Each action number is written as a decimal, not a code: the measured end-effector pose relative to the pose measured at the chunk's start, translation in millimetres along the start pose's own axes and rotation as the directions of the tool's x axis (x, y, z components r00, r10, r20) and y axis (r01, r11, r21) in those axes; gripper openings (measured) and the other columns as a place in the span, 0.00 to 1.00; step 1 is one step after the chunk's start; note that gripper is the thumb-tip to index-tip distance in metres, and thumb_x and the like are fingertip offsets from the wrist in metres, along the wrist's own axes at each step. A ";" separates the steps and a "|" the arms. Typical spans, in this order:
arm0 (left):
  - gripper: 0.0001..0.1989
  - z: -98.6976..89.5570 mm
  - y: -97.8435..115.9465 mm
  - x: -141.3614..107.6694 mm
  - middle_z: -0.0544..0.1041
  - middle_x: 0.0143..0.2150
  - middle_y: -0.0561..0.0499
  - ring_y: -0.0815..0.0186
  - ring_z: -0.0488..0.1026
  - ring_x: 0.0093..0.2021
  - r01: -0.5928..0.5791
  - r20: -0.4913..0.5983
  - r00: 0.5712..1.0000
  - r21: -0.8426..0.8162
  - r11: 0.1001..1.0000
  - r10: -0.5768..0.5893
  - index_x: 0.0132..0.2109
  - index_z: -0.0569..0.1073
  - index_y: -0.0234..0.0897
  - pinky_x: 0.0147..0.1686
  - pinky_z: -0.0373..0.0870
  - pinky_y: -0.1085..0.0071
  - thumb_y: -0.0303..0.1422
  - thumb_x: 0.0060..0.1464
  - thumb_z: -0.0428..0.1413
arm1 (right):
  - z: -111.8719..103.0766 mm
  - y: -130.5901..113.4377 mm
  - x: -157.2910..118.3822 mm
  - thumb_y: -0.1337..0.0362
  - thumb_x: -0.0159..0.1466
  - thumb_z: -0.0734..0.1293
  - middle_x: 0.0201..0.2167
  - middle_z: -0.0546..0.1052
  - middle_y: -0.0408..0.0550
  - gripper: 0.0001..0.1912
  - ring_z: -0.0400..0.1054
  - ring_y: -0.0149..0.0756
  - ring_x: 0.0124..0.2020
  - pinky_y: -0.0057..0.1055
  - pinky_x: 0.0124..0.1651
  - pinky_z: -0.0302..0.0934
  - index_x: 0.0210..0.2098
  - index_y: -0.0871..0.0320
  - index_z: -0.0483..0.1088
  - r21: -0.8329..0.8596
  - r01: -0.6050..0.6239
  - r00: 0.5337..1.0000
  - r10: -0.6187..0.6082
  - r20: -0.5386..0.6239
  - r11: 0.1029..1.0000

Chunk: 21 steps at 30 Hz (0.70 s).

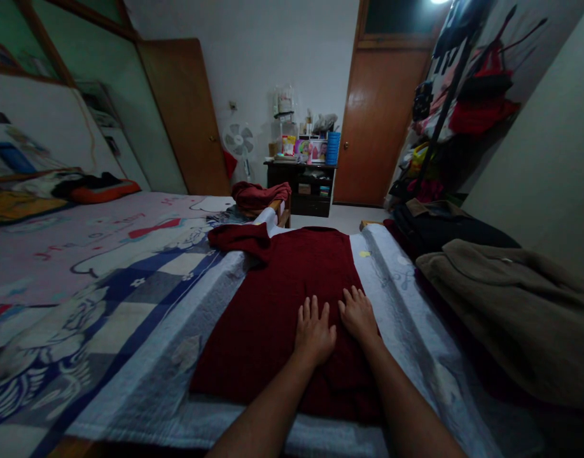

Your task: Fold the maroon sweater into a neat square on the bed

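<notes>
While the left hand point(315, 332) lies palm down with its fingers fanned, the right hand point(359, 315) rests just beside it in the same way, neither pinching anything. Under both is a dark red garment point(273, 318), spread nearly flat on a white-and-grey cover point(399, 318); its body reaches beyond the fingertips and back beneath the forearms, and one sleeve point(239, 238) is thrown out ahead and to the left of the left hand. The cloth looks soft and limp, probably a fairly thick knit, light enough to lift and not fragile; it should sag if taken at a single point and ruck up under a dragging palm, as the creases nearer the wearer than the right hand suggest. Good places to take hold would be the side edge beside the right hand, the near corners of the hem, or the sleeve's end. The second sleeve cannot be made out. To the right of the right hand, a thick brown coat point(516, 292) and dark clothes point(454, 226) are heaped close by, crowding any wide reach on that side. Well left of the left hand stretches a bed with a patterned sheet point(144, 292), its edge meeting the cover. Straight ahead of the hands, past the garment, sit a crumpled reddish cloth point(261, 194), a fan point(239, 140) and a dark cabinet point(306, 205), out of the way.
</notes>
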<state>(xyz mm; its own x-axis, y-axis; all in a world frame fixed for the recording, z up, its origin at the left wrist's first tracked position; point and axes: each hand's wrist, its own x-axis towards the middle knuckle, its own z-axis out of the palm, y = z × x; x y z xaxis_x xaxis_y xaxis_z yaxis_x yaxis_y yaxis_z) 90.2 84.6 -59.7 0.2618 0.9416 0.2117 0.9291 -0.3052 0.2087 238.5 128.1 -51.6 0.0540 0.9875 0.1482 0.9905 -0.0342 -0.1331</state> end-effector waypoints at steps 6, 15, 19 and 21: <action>0.32 0.3 0.9 0.3 0.53 0.70 0.41 0.46 0.46 0.69 0.011 0.004 1.000 0.019 1.000 -0.011 0.67 0.56 0.40 0.64 0.46 0.46 0.45 0.59 0.48 | -2.3 -1.0 8.0 0.56 0.65 0.56 0.66 0.56 0.63 0.32 0.50 0.49 0.66 0.41 0.62 0.44 0.64 0.66 0.56 0.006 -0.061 0.997 0.061 0.044 0.998; 0.32 2.6 -1.3 0.3 0.53 0.70 0.40 0.48 0.47 0.69 -0.003 -0.025 1.000 -0.008 1.000 0.003 0.66 0.57 0.39 0.64 0.47 0.48 0.47 0.59 0.46 | -4.4 7.5 16.0 0.51 0.66 0.56 0.64 0.60 0.60 0.32 0.55 0.51 0.61 0.42 0.59 0.50 0.62 0.65 0.60 -0.019 -0.052 0.998 0.051 -0.038 0.998; 0.32 0.5 -0.5 0.3 0.52 0.70 0.40 0.48 0.47 0.69 0.002 -0.009 1.000 -0.006 1.000 -0.002 0.67 0.57 0.39 0.64 0.46 0.48 0.47 0.59 0.46 | 1.2 9.7 15.8 0.51 0.67 0.55 0.65 0.58 0.62 0.32 0.51 0.49 0.64 0.41 0.61 0.47 0.63 0.68 0.58 -0.013 -0.041 0.999 0.040 -0.023 0.999; 0.32 -0.6 -0.1 0.4 0.52 0.70 0.40 0.48 0.47 0.69 0.006 -0.002 1.000 -0.006 1.000 -0.006 0.67 0.57 0.39 0.64 0.46 0.48 0.47 0.59 0.46 | 3.2 11.7 17.2 0.50 0.67 0.55 0.65 0.57 0.62 0.33 0.50 0.49 0.66 0.40 0.63 0.45 0.63 0.68 0.57 -0.005 -0.039 0.999 0.039 -0.002 0.999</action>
<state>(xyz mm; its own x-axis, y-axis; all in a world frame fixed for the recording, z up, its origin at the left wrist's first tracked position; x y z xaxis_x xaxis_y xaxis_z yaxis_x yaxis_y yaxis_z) 90.0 85.0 -59.0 0.2556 0.9431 0.2126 0.9292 -0.3004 0.2155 250.5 145.2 -53.8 0.0931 0.9850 0.1452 0.9883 -0.0738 -0.1336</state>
